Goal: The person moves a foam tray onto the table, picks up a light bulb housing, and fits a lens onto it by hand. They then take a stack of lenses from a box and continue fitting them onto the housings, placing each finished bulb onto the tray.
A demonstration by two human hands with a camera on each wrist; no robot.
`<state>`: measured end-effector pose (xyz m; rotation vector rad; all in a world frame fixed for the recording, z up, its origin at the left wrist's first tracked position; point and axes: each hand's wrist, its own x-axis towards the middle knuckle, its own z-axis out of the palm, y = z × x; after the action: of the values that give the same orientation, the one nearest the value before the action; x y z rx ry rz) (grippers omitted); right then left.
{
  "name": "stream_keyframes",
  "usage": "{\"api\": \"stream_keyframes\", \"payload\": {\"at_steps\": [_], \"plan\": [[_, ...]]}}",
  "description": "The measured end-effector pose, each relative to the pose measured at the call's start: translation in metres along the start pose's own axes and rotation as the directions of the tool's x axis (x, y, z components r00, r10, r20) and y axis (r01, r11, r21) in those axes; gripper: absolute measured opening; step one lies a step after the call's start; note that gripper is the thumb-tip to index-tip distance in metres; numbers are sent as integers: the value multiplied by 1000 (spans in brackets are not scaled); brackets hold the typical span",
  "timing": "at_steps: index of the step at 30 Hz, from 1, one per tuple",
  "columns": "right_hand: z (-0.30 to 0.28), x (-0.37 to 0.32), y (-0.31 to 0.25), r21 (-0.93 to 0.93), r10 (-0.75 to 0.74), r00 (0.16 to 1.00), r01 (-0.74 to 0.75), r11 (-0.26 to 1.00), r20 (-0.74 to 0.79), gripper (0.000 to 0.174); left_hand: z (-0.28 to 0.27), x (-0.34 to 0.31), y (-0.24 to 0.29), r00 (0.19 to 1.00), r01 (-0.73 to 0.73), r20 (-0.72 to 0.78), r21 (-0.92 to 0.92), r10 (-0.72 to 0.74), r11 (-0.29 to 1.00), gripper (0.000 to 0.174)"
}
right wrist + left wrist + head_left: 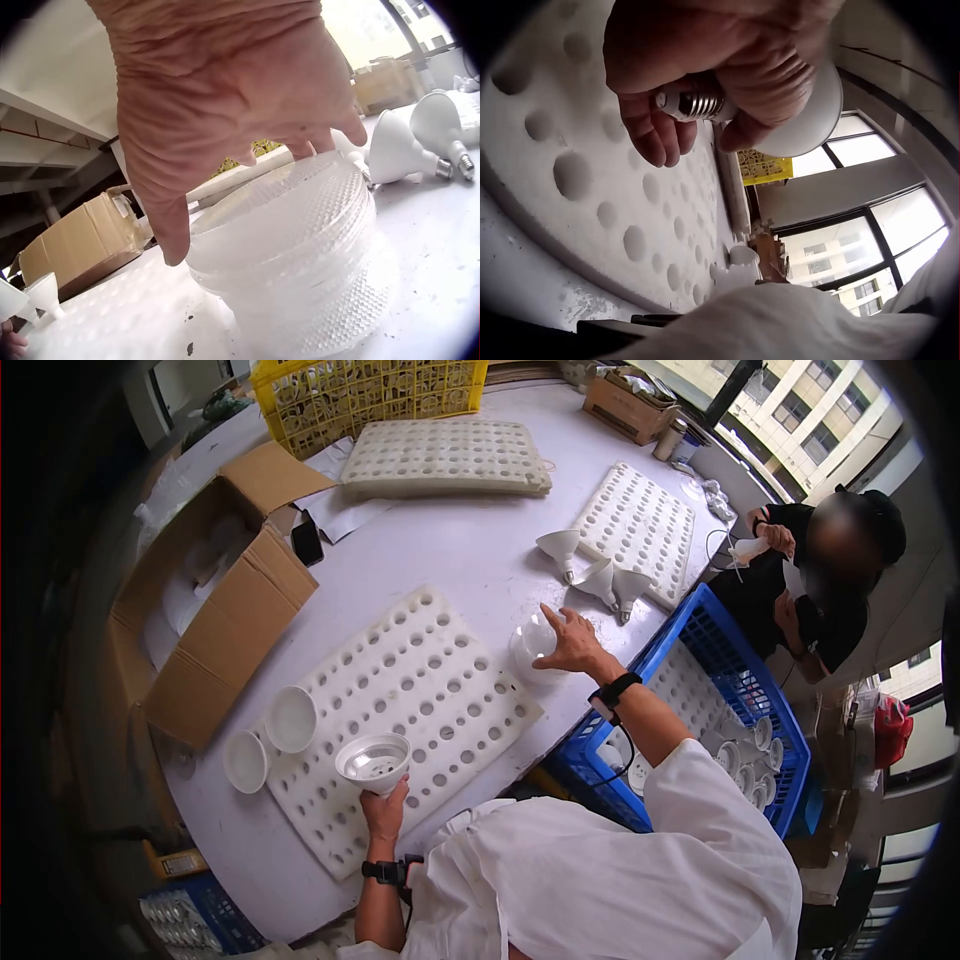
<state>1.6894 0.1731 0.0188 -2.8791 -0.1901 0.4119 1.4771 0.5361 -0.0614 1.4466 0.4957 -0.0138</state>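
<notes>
My left hand (384, 812) grips a white lamp housing (374, 763) from below, its wide mouth up and its inside silvery. In the left wrist view the housing's metal screw base (703, 105) pokes out between the curled fingers. My right hand (578, 644) spreads over a stack of clear dimpled lens covers (292, 247), thumb at the near side of the top rim and fingertips at the far side, partly hidden. Beneath the left hand lies a white foam board (425, 665) full of round holes. Two more white housings (291, 719) stand at its left corner.
Several white housings (595, 579) lie beyond the right hand, by another foam board (640, 520). A blue crate (790, 770) holds more housings at the right. An open cardboard box (235, 635) stands left, a yellow crate (370, 410) behind. Another person (815, 580) works at right.
</notes>
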Motion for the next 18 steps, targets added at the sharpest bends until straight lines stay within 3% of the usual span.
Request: {"api": "stream_keyframes", "payload": {"at_steps": [2,4,5,6,8,9,11,12,14,15,18], "plan": [[-4,-1,1,2,-8,1000,8,1000,-22,108,-5,3,-11,989,-145,47,193,138,970,30],[-13,-9,-5,140,-62,969,98,985,-239,108,3,-4,11,985,-175,58,249,165,953,33],[-19,-17,-13,325,-65,961,154,933,-269,104,9,-7,25,978,-207,78,306,192,929,36],[-24,-23,-24,325,-76,962,161,932,-261,104,15,-8,37,980,-198,65,308,187,931,36],[-25,-40,-49,727,-268,957,264,634,-114,100,25,-11,56,981,-175,149,410,124,895,41],[-28,-55,-71,775,-371,926,282,566,-66,96,28,-10,61,975,-199,185,452,126,870,44],[-29,-74,-106,701,-592,804,453,551,-55,97,38,-9,77,959,-240,250,468,133,851,46],[-26,-77,-118,702,-592,804,454,549,-56,97,41,-9,79,959,-240,250,470,133,850,46],[-19,-82,-135,725,-714,699,514,459,-44,100,46,-8,82,952,-274,256,454,170,848,47],[-16,-83,-140,724,-714,699,514,460,-42,100,45,-8,85,960,-216,262,450,103,867,46],[-8,-84,-151,746,-758,652,517,420,-25,103,42,-8,88,960,-234,252,468,125,852,47]]}}
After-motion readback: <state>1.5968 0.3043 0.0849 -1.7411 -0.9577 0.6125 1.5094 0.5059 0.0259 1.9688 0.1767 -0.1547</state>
